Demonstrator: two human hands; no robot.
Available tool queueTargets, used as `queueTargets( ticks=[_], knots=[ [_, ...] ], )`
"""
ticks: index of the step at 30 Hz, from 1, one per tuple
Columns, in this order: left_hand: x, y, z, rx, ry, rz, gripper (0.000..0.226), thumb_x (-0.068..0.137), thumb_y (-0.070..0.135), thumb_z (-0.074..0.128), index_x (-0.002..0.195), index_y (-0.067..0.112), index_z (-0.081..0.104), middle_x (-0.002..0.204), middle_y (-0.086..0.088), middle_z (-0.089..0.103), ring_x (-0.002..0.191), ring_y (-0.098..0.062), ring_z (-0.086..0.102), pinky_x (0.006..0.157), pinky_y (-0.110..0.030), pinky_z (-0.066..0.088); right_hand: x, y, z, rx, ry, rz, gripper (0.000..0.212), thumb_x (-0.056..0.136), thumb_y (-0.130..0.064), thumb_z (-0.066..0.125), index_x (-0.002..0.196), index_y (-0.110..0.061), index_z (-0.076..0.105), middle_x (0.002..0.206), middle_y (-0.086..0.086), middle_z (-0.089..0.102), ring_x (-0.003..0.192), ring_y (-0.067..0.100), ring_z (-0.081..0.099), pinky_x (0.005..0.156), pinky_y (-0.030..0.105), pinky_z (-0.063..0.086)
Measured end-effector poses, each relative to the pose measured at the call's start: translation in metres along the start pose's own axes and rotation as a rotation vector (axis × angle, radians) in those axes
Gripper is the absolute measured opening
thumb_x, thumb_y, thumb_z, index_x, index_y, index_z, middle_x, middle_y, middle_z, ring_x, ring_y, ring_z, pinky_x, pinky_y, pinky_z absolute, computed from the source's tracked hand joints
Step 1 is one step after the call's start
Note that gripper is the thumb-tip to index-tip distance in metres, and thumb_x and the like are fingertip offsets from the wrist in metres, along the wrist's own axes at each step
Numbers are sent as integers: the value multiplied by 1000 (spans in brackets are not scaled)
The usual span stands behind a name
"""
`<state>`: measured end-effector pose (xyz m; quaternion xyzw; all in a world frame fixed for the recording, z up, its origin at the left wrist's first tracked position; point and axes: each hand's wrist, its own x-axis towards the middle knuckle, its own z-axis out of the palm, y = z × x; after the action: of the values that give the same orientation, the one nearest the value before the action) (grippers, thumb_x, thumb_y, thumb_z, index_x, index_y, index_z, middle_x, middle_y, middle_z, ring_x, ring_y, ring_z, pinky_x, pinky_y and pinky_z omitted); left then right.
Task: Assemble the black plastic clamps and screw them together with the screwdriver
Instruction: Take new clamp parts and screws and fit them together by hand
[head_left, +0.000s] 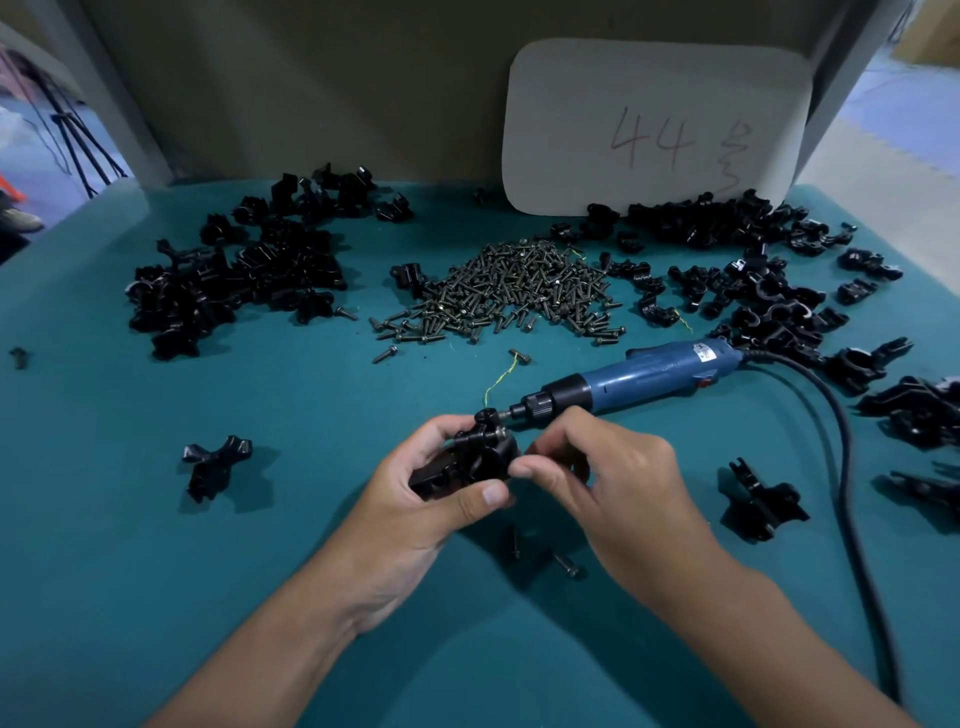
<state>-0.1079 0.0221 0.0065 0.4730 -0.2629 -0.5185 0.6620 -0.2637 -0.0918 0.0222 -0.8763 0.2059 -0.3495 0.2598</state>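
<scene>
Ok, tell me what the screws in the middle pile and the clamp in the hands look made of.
Screw pile: likely metal, dark bronze-grey, with small glints on heads.
Clamp: looks like moulded plastic, black with a dull sheen; a silvery screw head shows on it.

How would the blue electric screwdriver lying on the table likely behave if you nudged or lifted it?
The screwdriver has a rounded barrel, so it may roll a little when nudged. Its black cable would probably drag and resist a lift. It looks rigid, and probably heavier than the plastic clamps.
</scene>
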Motion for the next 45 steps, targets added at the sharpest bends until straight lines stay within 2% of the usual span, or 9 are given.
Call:
queueTargets(
  ticks=[3, 9, 16, 20, 28, 32, 36, 40, 45],
  knots=[
    [0, 2, 0, 6, -3, 4, 68, 59, 20, 95, 118, 8, 63, 109, -12, 70, 102, -24, 63, 108, -47, 42, 2, -3, 2, -91, -55, -42, 35, 101, -40, 53, 81, -12, 53, 74, -16, 38, 66, 4, 35, 61, 15, 30],
    [2, -1, -3, 10, 21, -3, 53, 75, 4, 77, 124, 3, 59, 107, -13, 69, 97, -28, 62, 102, -43, 47, 5, -7, -14, -497, -269, -147, 24, 105, -39, 32, 91, -25, 46, 86, -13, 46, 77, 15, 42, 61, 28, 34],
    [0, -3, -2, -6, -73, -7, 49, 76, 4, 78, 121, 3, 60, 113, -16, 68, 108, -27, 63, 104, -41, 51, 3, -12, -10, -358, -435, 22, 31, 97, -50, 17, 86, -29, 37, 67, -10, 42, 64, 17, 39, 57, 35, 25],
    [0, -2, -4, 3, -82, -7, 46, 78, 4, 77, 121, 3, 60, 113, -16, 68, 109, -30, 63, 110, -48, 46, 1, -14, -9, -262, -431, 73, 37, 94, -56, 13, 74, -32, 33, 59, -8, 41, 62, 19, 42, 54, 36, 25],
    [1, -3, -6, 95, -107, 24, 46, 74, 20, 84, 116, 14, 67, 114, -13, 67, 108, -26, 62, 106, -44, 48, 2, -12, -12, -427, -255, -131, 21, 103, -35, 33, 84, -27, 33, 74, -14, 38, 66, 13, 37, 52, 33, 29],
    [1, 0, -6, 272, -111, 68, 30, 77, 23, 84, 105, 20, 73, 95, -4, 72, 84, -14, 66, 80, -22, 53, 1, -8, -13, -444, -199, -166, 20, 103, -34, 35, 87, -23, 41, 79, -15, 32, 68, 11, 28, 54, 32, 23],
    [1, 2, -4, 410, -69, 115, 22, 76, 22, 81, 96, 25, 73, 78, 5, 69, 66, -8, 60, 63, -16, 49, 2, -8, -12, -471, -189, -165, 17, 102, -32, 37, 88, -23, 42, 79, -15, 32, 69, 10, 23, 53, 29, 21],
    [1, 2, -8, 557, -61, 178, 26, 79, 31, 81, 102, 31, 70, 89, 10, 72, 80, -5, 65, 74, -16, 49, 2, -11, -11, -515, -229, -124, 20, 100, -35, 37, 85, -23, 44, 75, -14, 33, 65, 13, 27, 50, 31, 25],
    [0, -5, -9, 699, -63, 199, 35, 82, 55, 69, 111, 37, 65, 97, 7, 71, 92, -19, 66, 85, -38, 52, 1, -7, -11, -452, -335, 7, 29, 104, -52, 20, 86, -34, 34, 70, -15, 40, 64, 14, 36, 51, 37, 35]
  ],
)
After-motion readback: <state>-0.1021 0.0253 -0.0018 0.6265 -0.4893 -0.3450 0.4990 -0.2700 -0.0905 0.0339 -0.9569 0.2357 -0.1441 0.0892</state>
